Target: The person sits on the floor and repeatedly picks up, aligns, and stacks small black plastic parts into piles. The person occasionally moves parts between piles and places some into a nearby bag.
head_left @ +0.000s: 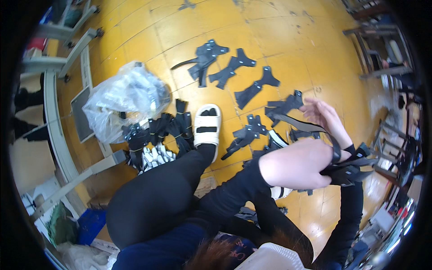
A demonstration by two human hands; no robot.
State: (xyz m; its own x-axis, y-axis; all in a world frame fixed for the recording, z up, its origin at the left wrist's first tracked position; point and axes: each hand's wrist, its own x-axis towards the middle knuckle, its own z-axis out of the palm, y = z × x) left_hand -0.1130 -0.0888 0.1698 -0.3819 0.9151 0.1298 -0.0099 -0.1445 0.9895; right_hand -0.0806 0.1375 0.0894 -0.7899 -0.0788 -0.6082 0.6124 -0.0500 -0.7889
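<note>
My left hand point(299, 165) reaches across to the right, its fingers closed around a bunch of black fabric straps point(348, 174) beside my right forearm. Past it, my right hand point(325, 116) is held up with its fingers apart. A long black strap point(300, 124) curves beneath my right hand toward the bunch; whether that hand touches it is unclear. Near my right fingertips lies a black fabric piece point(288, 104) with a small pale label. Similar flat black pieces point(246, 135) are spread on the floor, some partly hidden behind my left arm.
On the yellow tiled floor point(180, 27), a clear plastic bag point(126, 99) stands to the left. Next to my sandalled foot point(208, 126) are tied black bundles point(162, 128) and white strips point(157, 155). A metal frame point(56, 117) borders the left side; wooden stools point(378, 58) stand right.
</note>
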